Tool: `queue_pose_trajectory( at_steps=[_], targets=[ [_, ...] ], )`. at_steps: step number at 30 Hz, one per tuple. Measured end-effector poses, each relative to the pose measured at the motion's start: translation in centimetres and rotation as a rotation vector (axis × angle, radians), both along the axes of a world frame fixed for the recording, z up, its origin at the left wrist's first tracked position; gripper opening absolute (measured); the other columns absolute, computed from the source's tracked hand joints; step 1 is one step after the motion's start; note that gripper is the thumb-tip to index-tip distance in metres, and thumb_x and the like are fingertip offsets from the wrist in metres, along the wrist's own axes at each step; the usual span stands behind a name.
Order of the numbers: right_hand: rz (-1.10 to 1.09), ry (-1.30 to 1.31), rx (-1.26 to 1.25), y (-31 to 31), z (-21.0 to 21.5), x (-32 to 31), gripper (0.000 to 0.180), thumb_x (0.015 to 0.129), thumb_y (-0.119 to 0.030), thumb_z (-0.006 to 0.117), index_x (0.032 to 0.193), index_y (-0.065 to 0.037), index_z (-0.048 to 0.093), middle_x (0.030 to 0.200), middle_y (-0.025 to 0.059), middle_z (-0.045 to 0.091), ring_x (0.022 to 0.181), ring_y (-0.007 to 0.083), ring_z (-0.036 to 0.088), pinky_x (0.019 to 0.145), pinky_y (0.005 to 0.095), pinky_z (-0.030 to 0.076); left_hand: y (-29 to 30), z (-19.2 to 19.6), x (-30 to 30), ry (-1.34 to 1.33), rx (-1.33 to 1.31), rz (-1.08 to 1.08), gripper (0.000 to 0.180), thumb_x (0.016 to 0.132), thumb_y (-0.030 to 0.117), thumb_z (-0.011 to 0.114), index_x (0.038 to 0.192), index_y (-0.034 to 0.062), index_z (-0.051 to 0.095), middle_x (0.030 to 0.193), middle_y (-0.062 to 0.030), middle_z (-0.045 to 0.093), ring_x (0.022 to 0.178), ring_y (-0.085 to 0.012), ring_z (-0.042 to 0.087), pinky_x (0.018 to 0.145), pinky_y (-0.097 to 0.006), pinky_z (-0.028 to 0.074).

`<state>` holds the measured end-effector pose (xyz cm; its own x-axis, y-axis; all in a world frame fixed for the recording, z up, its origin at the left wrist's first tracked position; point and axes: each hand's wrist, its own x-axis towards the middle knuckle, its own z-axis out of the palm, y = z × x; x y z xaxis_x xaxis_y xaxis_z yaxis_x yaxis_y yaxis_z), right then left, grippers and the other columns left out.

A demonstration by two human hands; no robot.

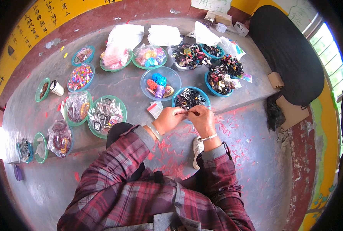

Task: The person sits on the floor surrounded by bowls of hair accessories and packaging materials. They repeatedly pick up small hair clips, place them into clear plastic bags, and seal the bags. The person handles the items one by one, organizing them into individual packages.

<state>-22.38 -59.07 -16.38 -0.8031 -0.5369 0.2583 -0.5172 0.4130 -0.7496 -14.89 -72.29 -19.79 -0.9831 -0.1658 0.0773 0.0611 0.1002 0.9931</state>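
A small dark piece (pixel 188 112), too small to identify, is at the fingertips of both hands, in front of the near side of a blue bowl (pixel 207 102). That bowl stands near the front edge of the grey ledge (pixel 123 87) and holds a heap of black hair bands (pixel 189 97).

Just behind it, a clear blue bowl (pixel 145 88) holds orange, bright blue and purple items. To its right, a teal bowl (pixel 209 85) carries dark bands with pale ornaments. Toward the back edge, a white tub (pixel 183 68) is heaped with dark bands, and 2 green bowls hold wrapped goods: the left one (pixel 129 61) pink packets, the right one (pixel 146 67) pastel pieces with a bright blue one.

On the left half, a large green bowl (pixel 125 122) near the front edge holds dark bands and clear bags; another green bowl (pixel 87 119) holds bagged bands. Behind them sits a bowl of multicoloured beads (pixel 80 77).

The left hand (pixel 167 121) has its thumb and index fingertip together on the small piece. The right hand (pixel 203 120) pinches likewise, its remaining fingers curled. The 2 sets of fingertips nearly meet.
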Motion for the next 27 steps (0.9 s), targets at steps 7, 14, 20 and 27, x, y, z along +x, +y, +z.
queue_pose_trajectory(
  at_steps=[7, 14, 20, 27],
  targets=[
    [0.072, -0.528, -0.183, 0.6, 0.0, -1.2, 0.011, 0.074, -0.009, 0.061, 0.078, 0.002, 0.063, 0.067, -0.0012, 0.059, 0.06, 0.0032, 0.048, 0.053, 0.0179, 0.039, -0.9, -1.1, -0.5, -0.069, 0.382, -0.098, 0.022, 0.088, 0.011, 0.048, 0.102, -0.0043, 0.057, 0.093, -0.0089, 0.062, 0.083, -0.0137, 0.059, 0.076, -0.026, 0.048],
    [0.069, -0.403, -0.158, 0.5, -0.8, -0.9, 0.012, 0.072, -0.009, 0.062, 0.08, 0.001, 0.064, 0.068, 0.0026, 0.061, 0.06, 0.0055, 0.052, 0.054, 0.0205, 0.042, -0.8, -0.7, -0.5, -0.063, 0.423, -0.041, 0.02, 0.086, 0.011, 0.05, 0.097, -0.0042, 0.059, 0.087, -0.0084, 0.063, 0.079, -0.0138, 0.061, 0.072, -0.026, 0.05],
    [0.066, -0.226, -0.059, 0.2, -1.0, -0.3, 0.015, 0.07, -0.013, 0.064, 0.082, -0.005, 0.065, 0.075, 0.0082, 0.064, 0.062, 0.0152, 0.059, 0.058, 0.0265, 0.046, -0.8, -0.9, -0.4, 0.034, 0.057, 0.101, 0.016, 0.081, 0.01, 0.055, 0.089, -0.0023, 0.062, 0.078, -0.0092, 0.064, 0.071, -0.0125, 0.061, 0.062, -0.026, 0.048],
    [0.019, 0.063, 0.088, -0.2, 0.2, 0.6, 0.011, 0.068, -0.016, 0.062, 0.076, -0.008, 0.065, 0.074, 0.0081, 0.062, 0.066, 0.0256, 0.06, 0.059, 0.0326, 0.047, -0.3, -0.2, -0.1, 0.302, -0.418, 0.184, 0.012, 0.078, 0.01, 0.054, 0.082, 0.0015, 0.061, 0.076, -0.0153, 0.06, 0.071, -0.0314, 0.058, 0.061, -0.035, 0.046]
  ],
)
